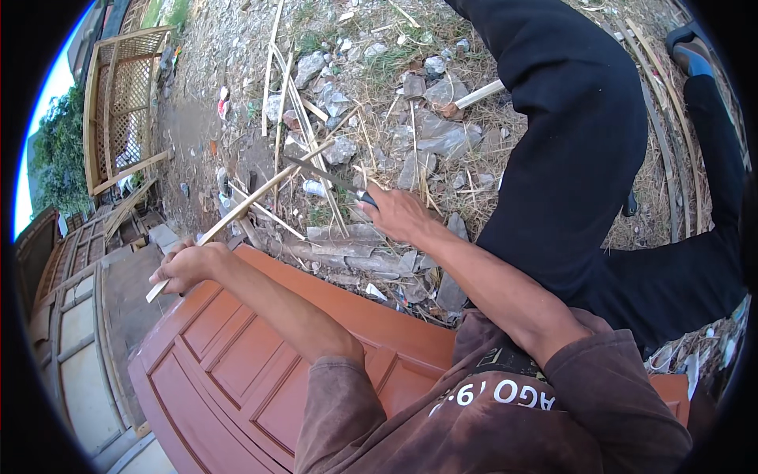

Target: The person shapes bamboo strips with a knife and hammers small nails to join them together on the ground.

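Hands apart: L hand [188, 265] clamped on wood strip [257, 193] by edge of door [253, 371], R hand [395, 212] gripping knife [329, 178]; if strip wobbles, knife could skid, poss. toward L hand.

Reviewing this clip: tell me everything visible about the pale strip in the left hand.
The strip is long, narrow and pale, like split wood or bamboo. The left hand grips it near its lower end, a short stub poking out below. It slants up to the right. Near its far end the knife blade crosses it in view; contact is unclear.
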`<action>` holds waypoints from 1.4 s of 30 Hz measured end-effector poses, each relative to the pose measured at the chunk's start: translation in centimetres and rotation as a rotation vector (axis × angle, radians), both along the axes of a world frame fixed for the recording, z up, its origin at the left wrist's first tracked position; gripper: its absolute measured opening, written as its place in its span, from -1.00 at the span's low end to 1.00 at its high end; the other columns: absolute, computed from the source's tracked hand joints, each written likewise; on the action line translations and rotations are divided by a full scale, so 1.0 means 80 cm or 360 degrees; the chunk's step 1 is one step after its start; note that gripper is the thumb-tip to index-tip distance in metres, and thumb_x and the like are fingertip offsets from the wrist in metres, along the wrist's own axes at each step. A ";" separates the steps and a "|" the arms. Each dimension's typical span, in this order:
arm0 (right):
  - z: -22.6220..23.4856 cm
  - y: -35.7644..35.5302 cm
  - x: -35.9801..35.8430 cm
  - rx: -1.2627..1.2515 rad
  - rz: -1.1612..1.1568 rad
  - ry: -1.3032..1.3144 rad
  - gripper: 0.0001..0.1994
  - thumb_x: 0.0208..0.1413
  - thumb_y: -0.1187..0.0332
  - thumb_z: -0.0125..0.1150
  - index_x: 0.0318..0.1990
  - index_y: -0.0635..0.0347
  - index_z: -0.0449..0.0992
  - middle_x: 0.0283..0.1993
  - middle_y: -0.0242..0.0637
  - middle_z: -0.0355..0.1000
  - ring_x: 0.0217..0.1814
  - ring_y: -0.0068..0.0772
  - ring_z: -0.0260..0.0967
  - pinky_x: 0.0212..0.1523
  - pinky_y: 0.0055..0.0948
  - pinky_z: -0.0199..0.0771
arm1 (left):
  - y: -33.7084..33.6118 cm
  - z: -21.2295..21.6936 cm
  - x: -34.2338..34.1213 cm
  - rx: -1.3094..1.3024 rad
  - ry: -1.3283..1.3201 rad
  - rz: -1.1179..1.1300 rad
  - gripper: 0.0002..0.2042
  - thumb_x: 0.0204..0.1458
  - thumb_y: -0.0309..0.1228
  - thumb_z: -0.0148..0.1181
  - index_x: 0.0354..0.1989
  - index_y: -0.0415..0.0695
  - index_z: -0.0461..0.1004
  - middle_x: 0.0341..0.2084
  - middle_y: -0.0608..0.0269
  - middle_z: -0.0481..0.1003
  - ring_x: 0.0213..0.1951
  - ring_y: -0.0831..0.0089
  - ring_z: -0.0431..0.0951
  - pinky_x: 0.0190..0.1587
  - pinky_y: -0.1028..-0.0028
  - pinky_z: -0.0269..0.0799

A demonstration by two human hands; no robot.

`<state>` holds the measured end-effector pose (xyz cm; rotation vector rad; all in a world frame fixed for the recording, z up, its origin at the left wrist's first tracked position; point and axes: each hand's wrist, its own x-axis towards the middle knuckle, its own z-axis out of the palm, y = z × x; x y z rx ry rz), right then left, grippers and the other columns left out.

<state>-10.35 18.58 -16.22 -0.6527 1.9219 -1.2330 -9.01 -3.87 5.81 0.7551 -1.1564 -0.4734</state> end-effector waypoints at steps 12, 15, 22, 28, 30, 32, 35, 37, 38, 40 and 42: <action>-0.002 0.000 -0.023 0.0244 -0.0048 -0.0039 -0.61 0.30 0.08 -0.06 -0.06 0.29 0.41 -0.27 0.12 0.55 -0.14 0.18 0.53 -0.09 0.07 0.47 | 0.006 -0.010 0.003 0.0048 -0.0004 -0.0042 -0.68 0.38 -0.17 -0.30 -0.35 -0.16 0.04 -0.67 0.36 0.13 -0.69 0.54 0.10 -0.69 0.49 0.09; -0.027 0.000 -0.034 0.0336 -0.0265 -0.0247 -0.61 0.29 0.05 -0.05 -0.08 0.25 0.42 -0.25 0.17 0.53 -0.13 0.22 0.52 -0.09 0.10 0.47 | 0.008 -0.006 -0.008 0.0028 0.0002 -0.0074 -0.67 0.38 -0.17 -0.29 -0.36 -0.16 0.05 -0.68 0.37 0.12 -0.70 0.54 0.10 -0.69 0.49 0.07; 0.014 -0.005 -0.025 0.0050 -0.0323 -0.0147 -0.60 0.28 0.02 -0.02 -0.11 0.24 0.40 -0.30 0.13 0.52 -0.25 0.23 0.50 -0.20 0.09 0.44 | 0.016 0.000 -0.014 0.0033 0.0040 -0.0469 -0.61 0.36 -0.05 -0.20 -0.40 -0.07 0.02 -0.68 0.44 0.06 -0.70 0.62 0.00 -0.69 0.55 -0.11; 0.138 0.017 -0.072 -0.0526 -0.0485 -0.0131 -0.62 0.15 0.10 0.25 -0.21 0.29 0.36 -0.49 -0.09 0.45 -0.44 -0.05 0.46 -0.33 -0.14 0.40 | 0.082 0.067 -0.052 0.0028 -0.0211 -0.1286 -0.75 0.37 -0.20 -0.13 -0.31 -0.05 0.14 -0.54 0.43 0.14 -0.65 0.70 0.06 -0.65 0.64 -0.04; 0.162 0.021 -0.080 -0.0741 -0.0463 -0.0128 -0.53 -0.02 0.10 0.45 -0.23 0.28 0.36 -0.45 -0.19 0.45 -0.46 -0.24 0.42 -0.36 -0.22 0.39 | 0.085 0.071 -0.055 0.0243 -0.0246 -0.1614 -0.78 0.38 -0.23 -0.13 -0.28 -0.07 0.16 -0.48 0.40 0.16 -0.62 0.70 0.09 -0.65 0.65 -0.02; 0.168 0.026 -0.088 -0.0778 -0.0389 0.0012 -0.48 -0.09 0.08 0.52 -0.22 0.27 0.37 -0.41 -0.21 0.47 -0.44 -0.31 0.41 -0.36 -0.24 0.39 | 0.095 0.075 -0.070 0.0437 -0.0268 -0.1832 -0.79 0.38 -0.25 -0.15 -0.27 -0.09 0.18 -0.46 0.39 0.17 -0.58 0.69 0.12 -0.64 0.66 0.00; 0.152 0.034 -0.081 -0.0737 -0.0308 -0.0006 -0.45 -0.16 0.08 0.57 -0.21 0.27 0.37 -0.37 -0.23 0.49 -0.42 -0.35 0.42 -0.35 -0.29 0.41 | 0.099 0.074 -0.101 0.0728 -0.0285 -0.1968 -0.80 0.37 -0.25 -0.11 -0.24 -0.11 0.20 -0.42 0.36 0.21 -0.54 0.67 0.16 -0.61 0.67 0.04; 0.137 0.034 -0.073 -0.0779 -0.0325 -0.0070 -0.48 -0.15 0.13 0.56 -0.21 0.27 0.38 -0.42 -0.25 0.48 -0.42 -0.36 0.42 -0.36 -0.30 0.41 | 0.091 0.067 -0.127 0.0862 -0.0264 -0.1967 -0.80 0.36 -0.25 -0.09 -0.23 -0.10 0.19 -0.40 0.35 0.23 -0.53 0.64 0.18 -0.59 0.64 0.09; 0.134 0.033 -0.072 -0.0785 -0.0349 -0.0095 -0.50 -0.14 0.15 0.55 -0.21 0.26 0.38 -0.43 -0.26 0.47 -0.42 -0.37 0.43 -0.37 -0.30 0.41 | 0.085 0.066 -0.136 0.0926 -0.0269 -0.1954 -0.80 0.36 -0.25 -0.08 -0.22 -0.10 0.19 -0.39 0.34 0.25 -0.53 0.63 0.19 -0.58 0.63 0.11; 0.137 0.036 -0.072 -0.0778 -0.0412 -0.0149 -0.53 -0.12 0.18 0.54 -0.21 0.25 0.39 -0.45 -0.26 0.47 -0.42 -0.38 0.43 -0.38 -0.31 0.41 | 0.090 0.052 -0.146 0.0808 -0.0317 -0.1919 -0.76 0.32 -0.27 0.00 -0.01 -0.13 0.20 -0.23 0.26 0.35 -0.32 0.52 0.39 -0.31 0.51 0.33; 0.136 0.038 -0.081 -0.0786 -0.0507 -0.0290 -0.58 -0.11 0.26 0.55 -0.23 0.21 0.39 -0.45 -0.46 0.35 -0.44 -0.59 0.29 -0.39 -0.46 0.35 | 0.116 0.032 -0.146 0.0668 -0.0342 -0.1677 -0.68 0.31 -0.28 0.03 0.11 -0.15 0.18 -0.14 0.21 0.38 -0.18 0.44 0.45 -0.15 0.44 0.37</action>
